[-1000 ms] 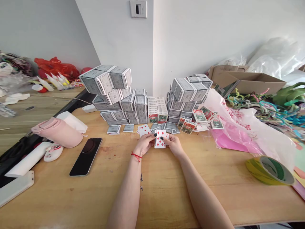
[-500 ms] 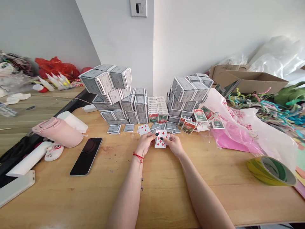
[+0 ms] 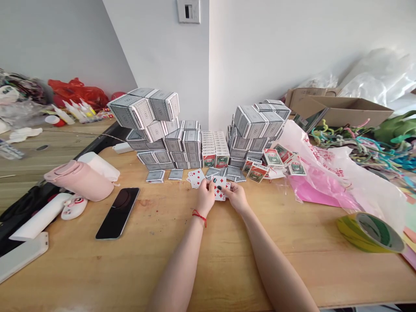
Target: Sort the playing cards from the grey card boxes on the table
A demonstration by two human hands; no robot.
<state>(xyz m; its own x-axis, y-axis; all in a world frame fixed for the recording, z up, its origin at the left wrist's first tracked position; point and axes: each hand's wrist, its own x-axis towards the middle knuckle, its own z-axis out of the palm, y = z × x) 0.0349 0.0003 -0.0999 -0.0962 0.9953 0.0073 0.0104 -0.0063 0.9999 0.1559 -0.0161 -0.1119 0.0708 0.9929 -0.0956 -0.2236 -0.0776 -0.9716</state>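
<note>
Playing cards stand face toward me between my hands, a seven of diamonds in front and a corner marked 9 behind it at the right. My left hand, with a red string bracelet at the wrist, is closed at their left edge. From the right, my right hand pinches them, thumb across the front. Just beyond my left hand lie loose face-up red cards. Small face-down card packets rest behind my right hand.
Blocks built of folded cards rise at the left and right, with boxed decks between. A phone and pink tumbler lie left. At right are a tape roll, plastic bag and cardboard box.
My left hand has shifted a little to the right and turned, covering more of the cards' left side. My right hand has barely moved, keeping its pinch on the cards.
</note>
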